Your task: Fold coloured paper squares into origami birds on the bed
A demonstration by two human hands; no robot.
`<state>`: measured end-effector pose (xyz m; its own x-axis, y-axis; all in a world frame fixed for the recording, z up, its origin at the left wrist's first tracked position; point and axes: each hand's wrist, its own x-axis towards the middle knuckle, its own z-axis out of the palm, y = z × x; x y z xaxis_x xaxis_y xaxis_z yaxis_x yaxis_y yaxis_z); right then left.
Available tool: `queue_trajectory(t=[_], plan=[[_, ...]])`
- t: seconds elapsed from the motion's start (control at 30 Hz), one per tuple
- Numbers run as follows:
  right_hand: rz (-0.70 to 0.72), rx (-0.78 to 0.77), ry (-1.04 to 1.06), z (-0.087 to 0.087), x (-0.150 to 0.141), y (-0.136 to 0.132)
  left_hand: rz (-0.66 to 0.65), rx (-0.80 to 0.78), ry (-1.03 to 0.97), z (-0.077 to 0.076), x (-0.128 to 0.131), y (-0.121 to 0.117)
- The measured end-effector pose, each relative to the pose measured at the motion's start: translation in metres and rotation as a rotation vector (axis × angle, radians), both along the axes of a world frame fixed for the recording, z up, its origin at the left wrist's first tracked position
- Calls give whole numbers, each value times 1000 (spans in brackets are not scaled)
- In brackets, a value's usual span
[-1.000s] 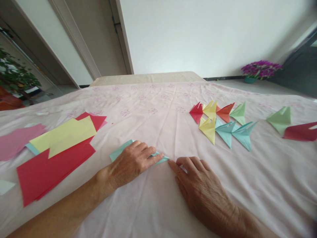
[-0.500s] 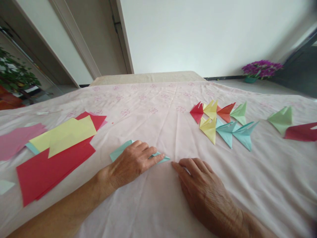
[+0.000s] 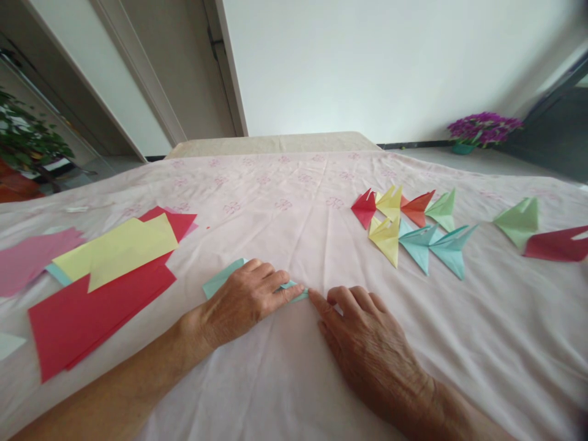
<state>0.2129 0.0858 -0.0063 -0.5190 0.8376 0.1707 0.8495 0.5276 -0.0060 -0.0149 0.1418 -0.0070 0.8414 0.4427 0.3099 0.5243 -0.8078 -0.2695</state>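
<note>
A light blue piece of folded paper (image 3: 223, 277) lies flat on the cloth in front of me, narrowing to a point at its right end. My left hand (image 3: 255, 291) holds it down from above, covering its middle, with the index finger stretched along the pointed part. The forefinger of my right hand (image 3: 367, 337) touches the paper's tip. Its thumb is apart, lower down, and the other fingers are bent, with nothing seen between them. How the folds run beneath my left palm is hidden.
Red sheets (image 3: 98, 321), yellow sheets (image 3: 133, 248) and pink paper (image 3: 39, 260) lie at the left. Several folded paper pieces, including a yellow one (image 3: 387, 237) and a blue one (image 3: 452, 248), sit at the right. A dark red folded piece (image 3: 555, 245) lies farther right.
My right hand has moved slightly left and forward, and its forefinger now meets the paper's tip. The left hand stays in place on the paper.
</note>
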Motion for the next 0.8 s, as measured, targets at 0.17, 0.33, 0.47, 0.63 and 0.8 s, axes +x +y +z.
queue_trajectory(t=[0.17, 0.33, 0.47, 0.63, 0.8], plan=[[-4, 31, -28, 1, 0, 0, 1, 36, -45, 2, -3, 0], [24, 54, -69, -2, 1, -1, -5, 15, -173, 4, -15, 7], [39, 78, -79, -2, 2, -2, -23, -35, -227, 6, -26, 13], [65, 114, -73, -3, 3, -2, -39, -51, -259, 9, -36, 16], [71, 156, -57, -3, 2, -1, 2, -17, -240, 10, -45, 16]])
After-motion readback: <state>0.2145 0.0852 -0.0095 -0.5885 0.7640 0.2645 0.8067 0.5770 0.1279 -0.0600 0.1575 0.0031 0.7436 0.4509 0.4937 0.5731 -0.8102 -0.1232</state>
